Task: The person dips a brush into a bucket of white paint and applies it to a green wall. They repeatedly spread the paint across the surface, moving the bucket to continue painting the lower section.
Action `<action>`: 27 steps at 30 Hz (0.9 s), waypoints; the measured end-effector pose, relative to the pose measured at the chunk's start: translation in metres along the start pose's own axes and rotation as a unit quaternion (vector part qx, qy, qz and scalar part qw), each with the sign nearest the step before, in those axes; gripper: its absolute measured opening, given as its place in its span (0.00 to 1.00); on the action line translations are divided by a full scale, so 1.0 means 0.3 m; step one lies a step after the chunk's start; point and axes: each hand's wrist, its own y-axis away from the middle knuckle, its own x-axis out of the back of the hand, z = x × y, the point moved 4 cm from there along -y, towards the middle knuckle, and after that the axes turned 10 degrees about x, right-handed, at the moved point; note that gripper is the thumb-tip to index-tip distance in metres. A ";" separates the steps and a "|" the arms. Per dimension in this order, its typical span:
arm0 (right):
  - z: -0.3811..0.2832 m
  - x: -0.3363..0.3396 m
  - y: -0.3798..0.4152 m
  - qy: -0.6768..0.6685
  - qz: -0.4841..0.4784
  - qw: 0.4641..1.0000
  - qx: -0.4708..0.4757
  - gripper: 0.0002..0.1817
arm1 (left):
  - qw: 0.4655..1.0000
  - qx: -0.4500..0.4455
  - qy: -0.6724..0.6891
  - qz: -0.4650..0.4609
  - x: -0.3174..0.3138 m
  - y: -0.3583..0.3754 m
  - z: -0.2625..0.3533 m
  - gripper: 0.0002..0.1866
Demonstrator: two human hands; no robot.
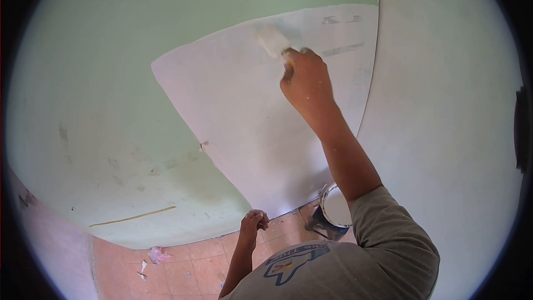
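Up on the wall, my right hand (306,78) is closed around the handle of a wide paintbrush (272,41). The brush's white head is smeared by motion and lies against the white-coated patch (239,89), near its upper edge. A bit of yellow shows at the grip. Low in front of my body, my left hand (254,220) hangs with its fingers curled in, and I see nothing in it. White specks mark both hands. To the right of my left hand stands a bucket of white paint (336,206), partly hidden by my right arm and sleeve.
Pale green wall (111,111) surrounds the white patch at the left and top. A wall corner runs down the right side. Something small sticks out of the wall (203,145) at the patch's left edge. Crumpled pink plastic (159,255) and scraps lie on the tiled floor (208,269).
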 end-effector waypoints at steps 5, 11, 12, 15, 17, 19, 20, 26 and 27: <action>0.071 -0.146 0.097 0.040 -0.048 0.998 -0.021 0.14 | 1.000 -0.004 -0.002 -0.018 -0.004 -0.010 -0.011 0.08; 0.095 -0.079 0.156 0.068 -0.127 0.989 -0.021 0.16 | 1.000 -0.002 -0.003 -0.027 -0.006 -0.023 -0.020 0.07; 0.076 -0.039 0.130 0.074 -0.109 0.991 -0.016 0.17 | 1.000 -0.002 -0.004 -0.028 -0.007 -0.024 -0.015 0.07; 0.031 -0.017 0.023 0.004 0.045 0.999 0.017 0.16 | 1.000 -0.007 0.000 -0.028 -0.015 -0.019 -0.006 0.08; 0.037 -0.118 0.005 0.000 0.030 0.999 0.027 0.17 | 1.000 0.002 -0.007 -0.023 -0.016 -0.023 -0.001 0.07; 0.026 -0.132 0.007 -0.003 0.018 0.999 0.038 0.17 | 1.000 0.003 -0.003 -0.024 -0.018 -0.032 -0.004 0.08; 0.025 -0.140 0.040 0.024 -0.052 0.998 0.015 0.16 | 1.000 0.005 0.001 -0.022 -0.016 -0.033 -0.007 0.08; 0.038 0.001 0.103 0.011 -0.111 0.993 -0.026 0.10 | 1.000 0.003 0.018 -0.023 0.002 -0.042 -0.030 0.07; 0.044 0.029 0.082 0.020 -0.045 0.998 -0.032 0.11 | 1.000 0.001 0.020 -0.022 0.000 -0.042 -0.023 0.07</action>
